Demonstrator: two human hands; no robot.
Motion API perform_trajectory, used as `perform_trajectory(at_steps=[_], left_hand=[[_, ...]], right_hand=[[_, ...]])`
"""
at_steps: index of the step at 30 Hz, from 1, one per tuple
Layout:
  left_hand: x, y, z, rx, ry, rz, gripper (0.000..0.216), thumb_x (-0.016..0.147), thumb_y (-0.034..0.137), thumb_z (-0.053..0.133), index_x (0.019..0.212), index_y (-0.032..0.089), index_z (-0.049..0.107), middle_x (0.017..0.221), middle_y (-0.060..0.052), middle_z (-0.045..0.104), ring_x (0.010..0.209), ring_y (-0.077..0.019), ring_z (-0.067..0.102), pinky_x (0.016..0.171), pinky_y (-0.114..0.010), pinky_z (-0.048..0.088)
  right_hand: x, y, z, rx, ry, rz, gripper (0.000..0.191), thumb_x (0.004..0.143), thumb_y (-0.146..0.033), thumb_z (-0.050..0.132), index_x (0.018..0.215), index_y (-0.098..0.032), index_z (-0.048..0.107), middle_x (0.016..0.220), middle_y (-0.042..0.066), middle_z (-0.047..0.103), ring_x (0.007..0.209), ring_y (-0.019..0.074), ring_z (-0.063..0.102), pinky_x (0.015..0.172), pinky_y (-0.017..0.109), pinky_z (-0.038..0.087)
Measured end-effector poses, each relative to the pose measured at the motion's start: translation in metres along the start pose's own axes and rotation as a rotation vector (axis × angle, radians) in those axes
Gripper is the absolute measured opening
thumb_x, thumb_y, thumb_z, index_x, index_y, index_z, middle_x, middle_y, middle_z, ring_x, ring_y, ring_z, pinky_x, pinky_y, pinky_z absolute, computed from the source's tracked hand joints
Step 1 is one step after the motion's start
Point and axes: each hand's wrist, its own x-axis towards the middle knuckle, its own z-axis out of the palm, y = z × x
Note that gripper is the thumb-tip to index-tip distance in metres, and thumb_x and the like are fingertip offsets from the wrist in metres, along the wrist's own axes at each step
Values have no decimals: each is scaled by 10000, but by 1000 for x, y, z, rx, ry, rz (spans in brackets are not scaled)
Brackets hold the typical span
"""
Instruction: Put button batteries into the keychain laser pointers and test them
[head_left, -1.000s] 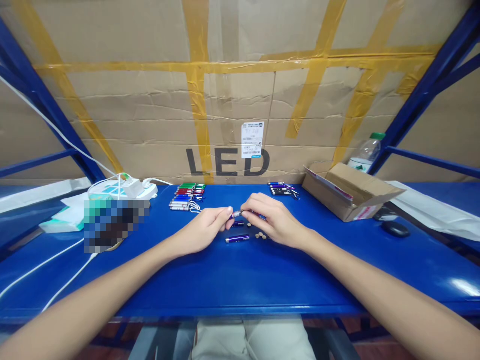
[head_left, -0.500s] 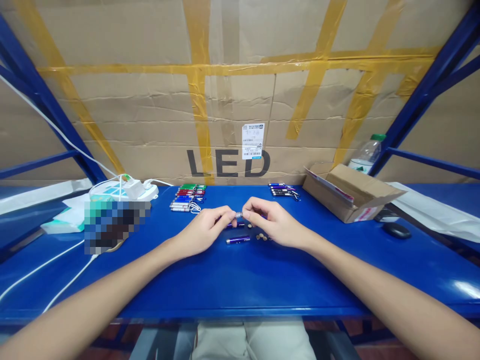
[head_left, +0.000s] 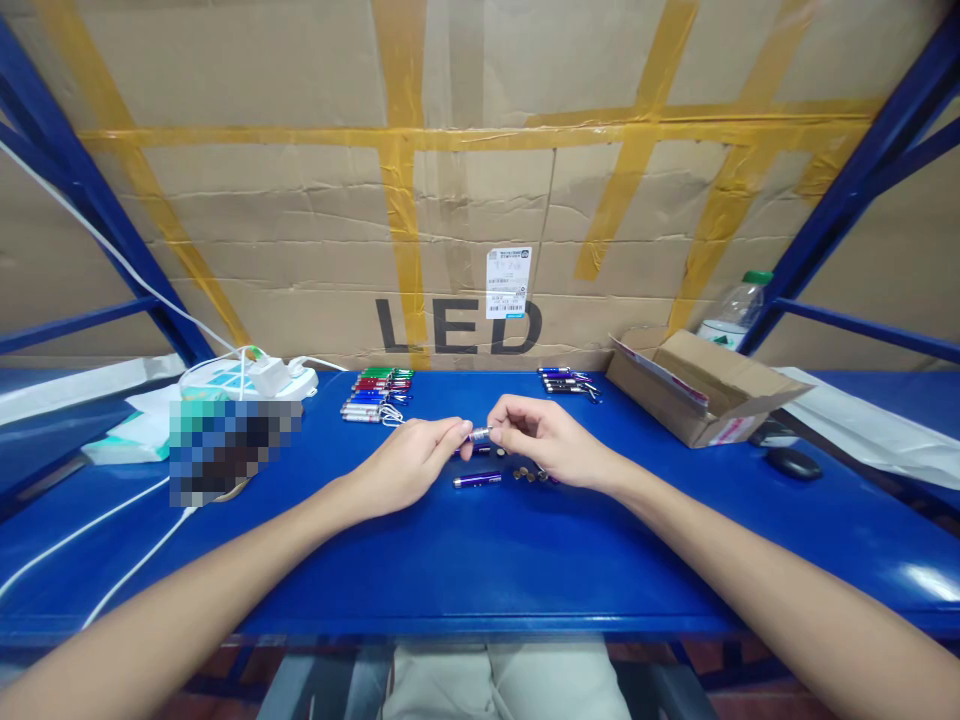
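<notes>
My left hand (head_left: 409, 462) and my right hand (head_left: 545, 440) meet over the middle of the blue table (head_left: 480, 560), both pinched on a small purple keychain flashlight (head_left: 478, 436) with a silver end. Just below them a second purple flashlight (head_left: 477, 480) lies on the table. Several small button batteries (head_left: 528, 474) sit beside my right hand. A row of coloured flashlights (head_left: 377, 392) lies at the back left of centre, and a smaller group of dark ones (head_left: 568, 381) at the back right.
An open cardboard box (head_left: 701, 389) stands at the right, a plastic bottle (head_left: 729, 310) behind it and a black mouse (head_left: 795, 462) nearby. A white power strip (head_left: 251, 379) with cables lies at the left. A taped cardboard wall marked LED closes the back.
My hands have shifted slightly while holding the flashlight; the fingers of my right hand have turned a little on its silver end. Nothing else has moved.
</notes>
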Motion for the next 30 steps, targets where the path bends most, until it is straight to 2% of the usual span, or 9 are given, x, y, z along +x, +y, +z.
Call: perform_trajectory(at_steps=[10,15,18,20,24,27,30], left_hand=[[3,-10,5,-162,7,-46,528,1127,563,388,961,190,724,851,-8,681,763,-183,578,771,-296,449],[6,-13,6,-338,43,-80,508,1097,602,455,1016,178,722,820,-3,623,751,-170,546,738,-293,438],[9,-17,7,-412,69,-94,492,1086,601,482,1035,169,712,784,4,577,731,-162,519,699,-287,409],[10,-18,7,-434,82,-100,490,1078,605,494,1037,165,707,779,5,564,723,-159,505,678,-285,391],[10,-17,6,-425,96,-102,506,1069,616,496,1026,159,709,747,13,533,707,-157,495,664,-284,382],[10,-16,4,-415,96,-97,513,1069,616,492,1032,156,716,744,15,533,707,-157,500,671,-288,386],[10,-15,3,-405,94,-93,512,1070,614,495,1043,156,721,752,14,543,702,-154,500,671,-288,383]], right_hand=[[0,5,-1,-91,16,-6,262,1032,-458,629,925,-219,615,799,-26,562,716,158,494,669,289,399],[6,13,-15,-209,164,-67,240,1045,-412,573,903,-219,594,846,-8,604,799,180,544,738,306,422],[10,24,-34,-462,252,-65,228,1034,-391,569,888,-217,598,847,9,660,781,194,571,730,323,410],[11,32,-45,-522,216,-45,209,1036,-382,556,921,-216,611,921,32,729,824,210,625,748,332,426],[11,44,-52,-479,94,-8,221,1038,-421,560,954,-227,626,995,45,785,897,231,697,808,344,488],[11,48,-50,-481,30,9,219,1050,-424,544,978,-239,636,980,40,805,869,229,713,798,339,505],[11,48,-50,-561,26,11,208,1056,-402,531,972,-240,631,923,34,794,823,225,699,771,331,487]])
